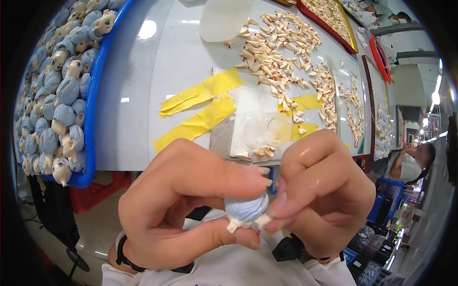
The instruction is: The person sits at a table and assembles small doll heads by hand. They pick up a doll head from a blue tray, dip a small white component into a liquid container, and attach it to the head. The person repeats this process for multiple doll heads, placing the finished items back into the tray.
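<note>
Close in front of me, my left hand (171, 200) grips a small doll head (245, 209) with pale blue moulded hair, thumb below and fingers above. At the head's lower right, my right hand (329, 190) pinches a small cream piece (262, 221) with its fingertips. A bit of red shows just under that piece. The piece touches the head or sits right against it; the fingertips hide the exact contact. Beyond my hands, a clear round plastic dish (268, 127) rests on a board taped to the table. Several loose cream pieces (264, 151) lie near that dish.
On the left stands a blue tray (101, 81) full of similar doll heads. A spread of cream, red-tipped pieces (272, 57) covers the table's far middle. Yellow tape strips (200, 90), a translucent container (222, 19) and a red tray (350, 40) lie beyond. Another person (412, 162) sits far right.
</note>
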Demonstrator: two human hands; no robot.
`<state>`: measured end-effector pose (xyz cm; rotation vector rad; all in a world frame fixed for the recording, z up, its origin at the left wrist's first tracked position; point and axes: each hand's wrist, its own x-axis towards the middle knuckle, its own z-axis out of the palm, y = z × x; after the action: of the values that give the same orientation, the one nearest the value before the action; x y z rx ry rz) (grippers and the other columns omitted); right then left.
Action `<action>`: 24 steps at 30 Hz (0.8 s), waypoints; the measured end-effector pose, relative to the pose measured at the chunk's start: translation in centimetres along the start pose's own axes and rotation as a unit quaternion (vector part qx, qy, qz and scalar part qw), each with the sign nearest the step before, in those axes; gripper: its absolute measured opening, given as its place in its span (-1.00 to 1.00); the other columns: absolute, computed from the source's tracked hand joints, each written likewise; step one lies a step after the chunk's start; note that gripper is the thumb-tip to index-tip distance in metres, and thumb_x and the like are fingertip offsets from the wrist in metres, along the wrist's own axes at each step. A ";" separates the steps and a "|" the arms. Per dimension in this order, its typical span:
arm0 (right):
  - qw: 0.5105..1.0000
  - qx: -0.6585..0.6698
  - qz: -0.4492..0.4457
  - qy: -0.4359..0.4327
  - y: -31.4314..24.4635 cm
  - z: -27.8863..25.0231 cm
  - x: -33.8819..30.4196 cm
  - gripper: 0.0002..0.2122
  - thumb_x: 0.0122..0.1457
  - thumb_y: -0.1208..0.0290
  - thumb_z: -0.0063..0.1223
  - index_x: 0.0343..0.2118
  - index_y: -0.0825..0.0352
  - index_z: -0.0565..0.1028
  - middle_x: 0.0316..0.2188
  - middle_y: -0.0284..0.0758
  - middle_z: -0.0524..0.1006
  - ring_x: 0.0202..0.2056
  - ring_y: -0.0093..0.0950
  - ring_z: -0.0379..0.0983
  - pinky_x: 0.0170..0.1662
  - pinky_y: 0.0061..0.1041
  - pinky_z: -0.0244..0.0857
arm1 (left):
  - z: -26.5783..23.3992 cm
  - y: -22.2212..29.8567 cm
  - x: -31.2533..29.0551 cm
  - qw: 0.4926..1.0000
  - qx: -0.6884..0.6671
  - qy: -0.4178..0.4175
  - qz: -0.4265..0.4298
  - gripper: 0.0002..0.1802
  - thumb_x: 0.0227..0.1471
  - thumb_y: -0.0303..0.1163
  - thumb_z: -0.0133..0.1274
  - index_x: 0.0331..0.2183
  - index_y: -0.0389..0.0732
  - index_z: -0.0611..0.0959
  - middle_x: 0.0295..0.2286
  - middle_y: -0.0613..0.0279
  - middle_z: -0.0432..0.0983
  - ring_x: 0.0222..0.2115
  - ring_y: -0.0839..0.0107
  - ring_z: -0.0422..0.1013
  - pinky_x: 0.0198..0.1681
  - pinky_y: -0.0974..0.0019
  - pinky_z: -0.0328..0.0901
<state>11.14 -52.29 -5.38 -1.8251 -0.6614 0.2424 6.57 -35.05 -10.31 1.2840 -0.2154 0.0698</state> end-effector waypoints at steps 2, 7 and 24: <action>0.996 -0.065 -0.060 0.008 0.3 0.0 -0.1 -0.79 -0.19 0.65 0.19 -0.49 0.24 0.42 -0.52 -0.35 0.32 -0.53 -0.61 0.21 -0.47 -0.66 0.11 | -0.5 -0.1 -0.1 0.998 0.048 -0.018 0.019 -0.64 -0.32 -0.50 0.25 -0.37 -0.38 0.52 -0.40 0.02 0.42 -0.42 0.41 0.36 -0.33 0.46 0.25; 0.983 -0.093 -0.156 0.023 1.0 0.3 0.1 -0.72 -0.25 0.72 0.15 -0.45 0.23 0.41 -0.54 -0.37 0.32 -0.56 -0.58 0.20 -0.51 -0.68 0.08 | 0.1 0.6 -0.4 0.989 0.133 0.004 0.060 -0.65 -0.35 -0.55 0.24 -0.37 -0.35 0.56 -0.43 0.09 0.42 -0.43 0.42 0.36 -0.34 0.48 0.24; 0.925 -0.377 0.033 0.044 4.6 -9.3 3.6 -0.87 -0.17 0.64 0.03 -0.47 0.40 0.45 -0.50 -0.28 0.47 -0.46 -0.44 0.39 -0.36 -0.53 0.22 | -1.2 0.0 -0.2 0.988 0.122 0.093 0.015 -0.43 -0.29 -0.23 0.30 -0.27 -0.25 0.37 -0.31 0.11 0.26 -0.46 0.43 0.36 -0.45 0.50 0.26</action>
<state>19.93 -58.81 -5.73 -2.5797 -0.6802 -0.0721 6.49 -33.84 -10.64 1.5078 -0.0654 0.2466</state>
